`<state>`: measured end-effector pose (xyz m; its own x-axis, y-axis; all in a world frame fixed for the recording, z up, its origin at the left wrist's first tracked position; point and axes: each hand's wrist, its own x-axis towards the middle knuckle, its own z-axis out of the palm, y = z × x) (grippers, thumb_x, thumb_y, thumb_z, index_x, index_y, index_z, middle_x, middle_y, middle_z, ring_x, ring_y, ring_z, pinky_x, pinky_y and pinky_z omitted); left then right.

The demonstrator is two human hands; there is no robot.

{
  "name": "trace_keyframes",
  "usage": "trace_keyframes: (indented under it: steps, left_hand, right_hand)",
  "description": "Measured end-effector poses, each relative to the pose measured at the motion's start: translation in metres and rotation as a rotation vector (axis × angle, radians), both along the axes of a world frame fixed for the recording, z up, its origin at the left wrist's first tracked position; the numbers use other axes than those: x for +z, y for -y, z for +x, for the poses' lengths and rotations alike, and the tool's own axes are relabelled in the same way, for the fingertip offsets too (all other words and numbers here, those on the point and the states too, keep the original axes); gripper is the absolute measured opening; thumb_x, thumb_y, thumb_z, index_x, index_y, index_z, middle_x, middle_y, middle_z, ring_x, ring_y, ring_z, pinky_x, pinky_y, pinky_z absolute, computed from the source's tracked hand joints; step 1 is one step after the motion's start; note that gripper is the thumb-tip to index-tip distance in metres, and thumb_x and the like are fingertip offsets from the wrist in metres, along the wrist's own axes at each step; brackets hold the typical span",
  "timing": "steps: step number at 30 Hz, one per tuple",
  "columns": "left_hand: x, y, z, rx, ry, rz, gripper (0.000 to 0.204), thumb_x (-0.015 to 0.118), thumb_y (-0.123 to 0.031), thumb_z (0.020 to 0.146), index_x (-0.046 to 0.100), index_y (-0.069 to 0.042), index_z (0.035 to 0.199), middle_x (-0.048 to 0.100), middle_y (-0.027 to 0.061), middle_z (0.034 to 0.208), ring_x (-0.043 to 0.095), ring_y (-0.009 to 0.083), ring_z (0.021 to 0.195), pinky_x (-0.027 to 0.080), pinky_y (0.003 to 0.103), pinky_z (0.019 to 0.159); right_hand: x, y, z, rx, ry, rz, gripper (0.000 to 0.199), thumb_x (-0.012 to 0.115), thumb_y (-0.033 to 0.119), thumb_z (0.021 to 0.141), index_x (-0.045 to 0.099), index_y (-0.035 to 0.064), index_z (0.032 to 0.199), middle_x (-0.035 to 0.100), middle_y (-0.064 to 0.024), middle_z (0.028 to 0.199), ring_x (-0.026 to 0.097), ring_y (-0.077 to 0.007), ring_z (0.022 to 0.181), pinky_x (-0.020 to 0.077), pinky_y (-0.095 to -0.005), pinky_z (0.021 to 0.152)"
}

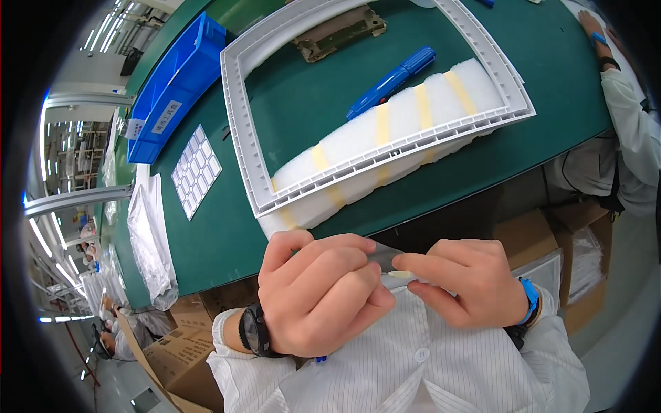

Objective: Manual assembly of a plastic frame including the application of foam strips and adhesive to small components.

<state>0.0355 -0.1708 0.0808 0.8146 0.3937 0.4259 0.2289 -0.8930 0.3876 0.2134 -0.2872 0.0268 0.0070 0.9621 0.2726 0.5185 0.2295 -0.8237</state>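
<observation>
- The right hand point(471, 283) has its grip pinched on a small pale piece point(399, 274), between thumb and index fingertip.
- The pale piece sits between the two hands, in front of the striped shirt point(420, 354), just off the near edge of the green worktop point(206, 255).
- The left hand point(320, 296) is near it with fingers curled inward; whether its grip holds anything, I cannot tell.
- Beyond the hands, a white rectangular frame point(242, 124) rests over a white foam block point(406, 120) with yellow strips.
- A blue pen-shaped tool point(392, 81) lies within the frame's opening, beside the foam block.
- Left of the frame are a blue compartment tray point(153, 127), a label sheet point(196, 172) and a clear plastic bag point(151, 241).
</observation>
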Motion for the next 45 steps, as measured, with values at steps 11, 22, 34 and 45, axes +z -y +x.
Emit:
trace_keyframes:
  steps: [11,22,34,45]
  left_hand:
    - [0.006,-0.015,-0.011,0.185,0.162,0.063,0.025,0.052,0.010,0.057,0.054,-0.002,0.079,0.057,0.0101,0.073,0.065,0.0283,0.072,0.039,0.033,0.063]
    - [-0.004,-0.003,-0.005,0.000,0.139,-0.519,0.021,0.065,0.006,0.067,0.072,-0.004,0.085,0.072,0.0079,0.084,0.070,0.0196,0.077,0.044,0.027,0.067]
    - [-0.010,0.010,0.011,-0.040,0.252,-1.013,0.014,0.065,0.007,0.075,0.067,0.005,0.089,0.066,0.0165,0.089,0.067,0.0243,0.084,0.054,0.032,0.073]
    - [-0.009,0.011,0.017,0.017,0.283,-1.063,0.013,0.065,0.005,0.076,0.067,0.005,0.089,0.067,0.0166,0.089,0.066,0.0230,0.084,0.054,0.033,0.077]
  right_hand:
    - [0.000,0.005,0.011,0.036,-0.085,-0.091,0.026,0.071,0.009,0.078,0.068,0.0089,0.105,0.054,-0.0030,0.063,0.054,-0.0180,0.050,0.0409,-0.0288,0.045]
    - [0.008,0.006,0.020,0.145,-0.279,-0.142,0.028,0.067,0.008,0.080,0.068,0.0048,0.108,0.062,-0.0065,0.072,0.057,-0.0197,0.054,0.0441,-0.0284,0.048]
    - [0.002,0.007,0.024,0.304,-0.698,-0.260,0.030,0.061,0.010,0.086,0.065,-0.0007,0.114,0.071,-0.0136,0.104,0.071,-0.0274,0.089,0.0553,-0.0298,0.076]
    - [-0.001,0.010,0.025,0.330,-0.759,-0.256,0.030,0.057,0.009,0.089,0.064,-0.0005,0.116,0.072,-0.0098,0.102,0.068,-0.0147,0.060,0.0533,-0.0252,0.057]
